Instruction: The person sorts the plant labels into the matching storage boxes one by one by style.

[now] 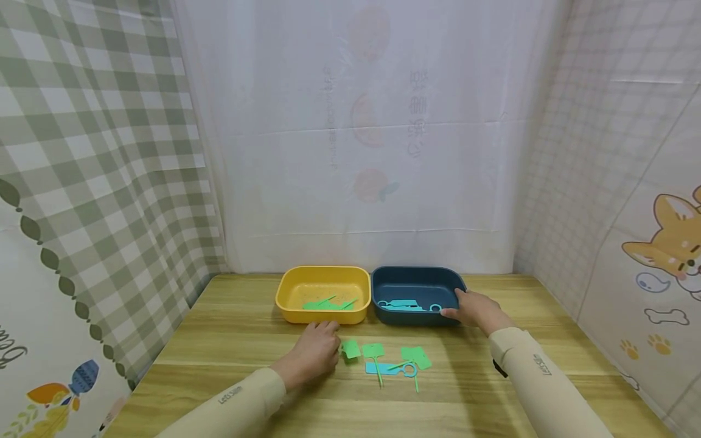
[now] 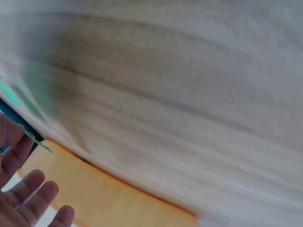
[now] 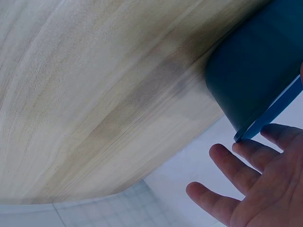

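Note:
My left hand (image 1: 314, 354) is low over the table in the head view, thumb and index finger pinching a green plant label (image 1: 351, 349). In the left wrist view this label (image 2: 39, 141) appears edge-on, a thin strip beyond the fingertips, while the other fingers are spread. To its right lie two more green plant labels (image 1: 373, 350) (image 1: 420, 358) and a blue ring-ended tag (image 1: 380, 368). At the right front corner of the dark blue bin (image 1: 418, 271), my right hand (image 1: 475, 310) rests against the rim, its fingers extended in the right wrist view.
A yellow bin (image 1: 285, 292) stands left of the blue one, touching or nearly so, with several green labels (image 1: 328, 305) inside. Blue ring-ended tags (image 1: 402, 304) lie in the blue bin. Behind the wooden table (image 1: 230, 340) hangs a white curtain (image 1: 306, 182).

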`<state>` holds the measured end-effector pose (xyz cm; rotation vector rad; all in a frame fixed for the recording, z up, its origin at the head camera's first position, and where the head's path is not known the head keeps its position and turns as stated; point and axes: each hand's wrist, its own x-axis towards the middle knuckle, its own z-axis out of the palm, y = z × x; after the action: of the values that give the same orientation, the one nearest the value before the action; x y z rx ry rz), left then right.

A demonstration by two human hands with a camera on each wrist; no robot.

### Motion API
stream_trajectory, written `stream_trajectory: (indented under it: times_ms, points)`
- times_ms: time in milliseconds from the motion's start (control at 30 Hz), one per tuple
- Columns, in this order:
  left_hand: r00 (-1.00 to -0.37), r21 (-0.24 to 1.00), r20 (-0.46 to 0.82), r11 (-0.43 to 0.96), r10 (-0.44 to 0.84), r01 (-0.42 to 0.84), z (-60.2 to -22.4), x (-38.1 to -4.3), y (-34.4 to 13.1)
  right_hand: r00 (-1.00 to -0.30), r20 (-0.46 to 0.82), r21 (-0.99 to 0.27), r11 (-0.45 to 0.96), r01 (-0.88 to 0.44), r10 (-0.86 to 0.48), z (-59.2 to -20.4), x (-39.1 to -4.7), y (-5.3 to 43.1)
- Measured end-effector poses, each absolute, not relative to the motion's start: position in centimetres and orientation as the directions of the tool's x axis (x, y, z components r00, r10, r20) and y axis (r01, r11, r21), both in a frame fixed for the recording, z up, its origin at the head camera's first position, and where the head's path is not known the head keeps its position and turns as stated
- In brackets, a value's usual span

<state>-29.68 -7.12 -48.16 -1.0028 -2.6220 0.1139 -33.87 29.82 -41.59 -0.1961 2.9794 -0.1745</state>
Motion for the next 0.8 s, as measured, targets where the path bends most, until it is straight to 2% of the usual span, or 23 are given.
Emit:
stream_trajectory:
  times_ms: [167,400,800]
  points:
    - [-0.683,-0.191,0.312,0.747,0.661,0.637,-47.6,-30.0,-7.3,-0.980,-0.140,-0.131,0.984,-0.121,-0.140,-41.5,-33.8,29.9]
    - [-0.693,-0.193,0.323,0.762,0.644,0.618,-46.7,-30.2,-7.2,-0.980,-0.140,-0.133,0.984,-0.119,-0.138,-41.3,-33.7,29.8]
    - [-0.654,-0.249,0.399,0.763,0.642,0.597,-45.4,-31.5,-7.4,-0.979,-0.140,-0.124,0.984,-0.129,-0.146,-41.6,-33.8,29.8]
